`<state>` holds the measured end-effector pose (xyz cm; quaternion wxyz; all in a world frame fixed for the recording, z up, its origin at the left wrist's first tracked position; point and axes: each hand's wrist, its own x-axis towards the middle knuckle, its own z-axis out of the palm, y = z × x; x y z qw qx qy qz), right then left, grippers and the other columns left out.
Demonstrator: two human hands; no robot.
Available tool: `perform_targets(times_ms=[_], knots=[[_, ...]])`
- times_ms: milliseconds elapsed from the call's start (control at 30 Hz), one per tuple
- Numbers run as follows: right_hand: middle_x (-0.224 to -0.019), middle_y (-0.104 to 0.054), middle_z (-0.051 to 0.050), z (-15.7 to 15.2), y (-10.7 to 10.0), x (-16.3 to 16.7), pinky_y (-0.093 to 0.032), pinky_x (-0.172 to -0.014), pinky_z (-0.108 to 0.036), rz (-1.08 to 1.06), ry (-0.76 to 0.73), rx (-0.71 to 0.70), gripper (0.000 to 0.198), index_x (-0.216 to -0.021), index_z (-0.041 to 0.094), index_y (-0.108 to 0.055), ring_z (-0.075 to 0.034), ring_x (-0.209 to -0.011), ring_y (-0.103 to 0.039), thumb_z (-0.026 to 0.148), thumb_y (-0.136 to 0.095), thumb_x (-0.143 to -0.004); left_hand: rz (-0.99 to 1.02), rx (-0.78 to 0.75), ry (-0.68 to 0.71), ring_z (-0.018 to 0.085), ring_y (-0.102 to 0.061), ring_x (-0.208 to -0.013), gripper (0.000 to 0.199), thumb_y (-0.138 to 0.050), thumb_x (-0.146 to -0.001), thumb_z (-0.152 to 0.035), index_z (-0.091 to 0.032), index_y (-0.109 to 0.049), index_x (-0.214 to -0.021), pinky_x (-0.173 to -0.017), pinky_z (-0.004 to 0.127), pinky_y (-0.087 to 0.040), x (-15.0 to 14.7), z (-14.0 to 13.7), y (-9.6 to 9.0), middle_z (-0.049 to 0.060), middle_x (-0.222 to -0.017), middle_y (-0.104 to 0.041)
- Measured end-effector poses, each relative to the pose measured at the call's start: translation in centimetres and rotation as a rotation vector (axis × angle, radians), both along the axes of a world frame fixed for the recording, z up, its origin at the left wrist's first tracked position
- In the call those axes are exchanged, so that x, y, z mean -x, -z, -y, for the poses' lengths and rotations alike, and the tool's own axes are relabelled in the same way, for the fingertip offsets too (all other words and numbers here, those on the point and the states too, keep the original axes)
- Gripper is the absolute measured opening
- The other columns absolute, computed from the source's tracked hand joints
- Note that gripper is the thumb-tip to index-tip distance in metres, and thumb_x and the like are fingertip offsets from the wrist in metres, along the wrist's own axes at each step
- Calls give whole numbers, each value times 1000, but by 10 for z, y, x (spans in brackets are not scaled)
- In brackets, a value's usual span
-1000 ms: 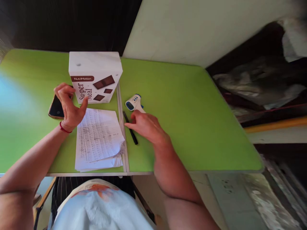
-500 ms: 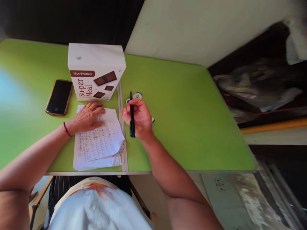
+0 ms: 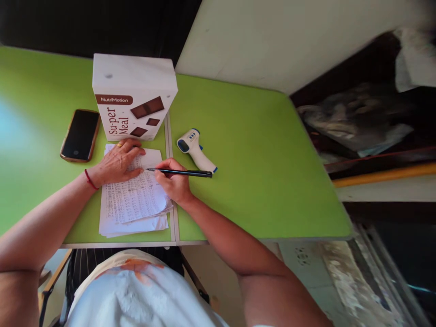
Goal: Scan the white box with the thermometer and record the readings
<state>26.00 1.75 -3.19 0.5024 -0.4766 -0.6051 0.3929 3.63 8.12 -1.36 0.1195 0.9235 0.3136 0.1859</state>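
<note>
In the head view, the right hand (image 3: 174, 181) has its grip around a slim, glossy black pen (image 3: 194, 173), its tip pointing left over the paper stack (image 3: 136, 204); I cannot tell if it touches. The left hand (image 3: 119, 162) lies flat, grip released, on those white sheets, the top one densely lined with dark marks, beside the worktop's (image 3: 272, 181) near edge.
</note>
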Motion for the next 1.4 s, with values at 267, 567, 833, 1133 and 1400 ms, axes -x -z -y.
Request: perform_targets(times_ms=[267, 567, 833, 1133, 1400], knots=[[-64, -51, 5, -1, 0, 1, -44, -57, -25, 53, -34, -193, 15, -78, 24, -55, -12, -56, -45, 28, -63, -89, 18, 24, 13, 37, -55, -128, 44, -63, -97, -38, -12, -60, -132, -110, 57, -51, -2, -2, 0, 21, -135, -58], [-65, -55, 4, -1, 0, 2, -45, -58, -26, 88, -43, -155, 14, -78, 24, -56, -13, -58, -48, 31, -61, -89, 14, 45, 8, 38, -55, -129, 44, -66, -94, -33, -12, -60, -131, -111, 57, -51, -1, -2, -1, 22, -137, -57], [-65, -54, 3, -1, -1, 2, -46, -59, -27, 139, -50, -64, 18, -76, 24, -54, -14, -59, -46, 37, -60, -89, 19, 66, 1, 38, -54, -130, 44, -68, -93, -34, -14, -60, -132, -111, 57, -50, -1, -3, 0, 21, -138, -58], [-64, -55, 3, -2, -1, 1, -45, -57, -26, 116, -70, -93, 17, -76, 24, -55, -13, -58, -46, 36, -61, -87, 22, 66, 8, 37, -55, -129, 43, -65, -95, -36, -13, -61, -131, -111, 57, -51, -1, -3, -1, 22, -137, -58], [-64, -55, 3, -1, -3, 2, -46, -59, -28, 102, -44, -84, 19, -75, 25, -53, -14, -59, -47, 36, -60, -88, 16, 51, 4, 37, -56, -128, 43, -65, -95, -37, -12, -61, -130, -111, 56, -52, -1, -3, -1, 22, -136, -58]])
